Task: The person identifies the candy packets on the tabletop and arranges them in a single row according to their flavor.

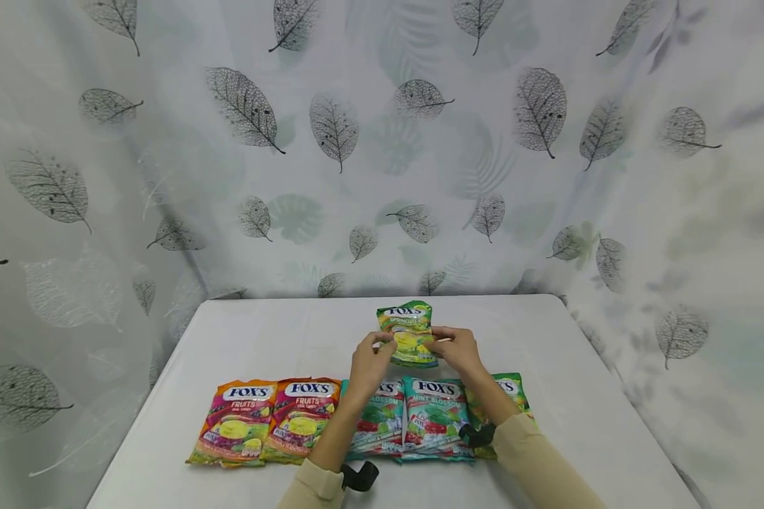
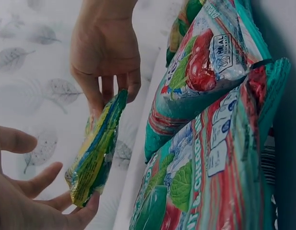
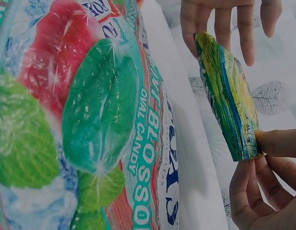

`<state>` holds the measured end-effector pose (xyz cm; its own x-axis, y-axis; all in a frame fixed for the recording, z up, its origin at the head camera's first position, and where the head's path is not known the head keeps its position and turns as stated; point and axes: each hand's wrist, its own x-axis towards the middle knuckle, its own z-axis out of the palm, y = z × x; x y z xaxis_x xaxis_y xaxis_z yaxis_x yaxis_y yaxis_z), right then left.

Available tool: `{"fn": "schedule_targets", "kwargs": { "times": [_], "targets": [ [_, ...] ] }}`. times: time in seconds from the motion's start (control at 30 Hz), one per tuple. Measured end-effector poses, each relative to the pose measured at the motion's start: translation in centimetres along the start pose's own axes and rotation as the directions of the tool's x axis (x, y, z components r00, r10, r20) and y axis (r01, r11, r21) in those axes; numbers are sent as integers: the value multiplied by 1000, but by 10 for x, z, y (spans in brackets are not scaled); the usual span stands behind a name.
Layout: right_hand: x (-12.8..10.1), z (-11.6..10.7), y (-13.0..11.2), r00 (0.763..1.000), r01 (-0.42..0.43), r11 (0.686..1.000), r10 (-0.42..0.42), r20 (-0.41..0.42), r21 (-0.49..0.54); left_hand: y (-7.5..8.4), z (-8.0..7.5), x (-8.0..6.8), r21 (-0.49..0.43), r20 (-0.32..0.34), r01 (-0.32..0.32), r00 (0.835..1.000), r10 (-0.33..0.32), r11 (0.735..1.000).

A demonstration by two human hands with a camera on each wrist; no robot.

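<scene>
A small green and yellow Fox's Spring Tea candy bag point(image 1: 407, 329) is held upright above the table, behind a row of larger bags. My left hand point(image 1: 371, 364) pinches its left edge, thumb and a finger at the lower corner, the other fingers spread loosely in the left wrist view. On the opposite edge my right hand point(image 1: 458, 350) pinches it between thumb and fingers; the right wrist view shows this right hand point(image 3: 267, 191) at the end of the bag point(image 3: 229, 100). Closest below the hands lie two teal Mint Blossom bags point(image 1: 436, 417), one partly behind my left forearm.
Two orange and purple Fruits candy bags point(image 1: 232, 428) lie at the left of the row. A green candy bag point(image 1: 512, 389) at the right end is partly hidden by my right forearm. The white table point(image 1: 229, 339) backs onto a leaf-print curtain point(image 1: 369, 177).
</scene>
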<state>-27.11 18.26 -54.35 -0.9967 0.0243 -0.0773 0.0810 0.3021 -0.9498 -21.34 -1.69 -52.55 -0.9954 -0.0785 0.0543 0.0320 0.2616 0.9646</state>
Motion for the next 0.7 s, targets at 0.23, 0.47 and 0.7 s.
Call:
{"fn": "schedule_targets", "kwargs": {
  "times": [0.23, 0.47, 0.7],
  "targets": [
    [-4, -6, 3, 1000, -6, 1000, 6, -17, -10, 1, 3, -5, 0, 43, -33, 999, 33, 999],
    [-10, -14, 6, 1000, -9, 1000, 9, -10, -29, 2, 8, -7, 11, 61, -46, 997, 46, 999],
    [-16, -23, 9, 1000, 9, 1000, -9, 2, 0, 3, 13, -11, -3, 89, -43, 995, 43, 999]
  ]
}}
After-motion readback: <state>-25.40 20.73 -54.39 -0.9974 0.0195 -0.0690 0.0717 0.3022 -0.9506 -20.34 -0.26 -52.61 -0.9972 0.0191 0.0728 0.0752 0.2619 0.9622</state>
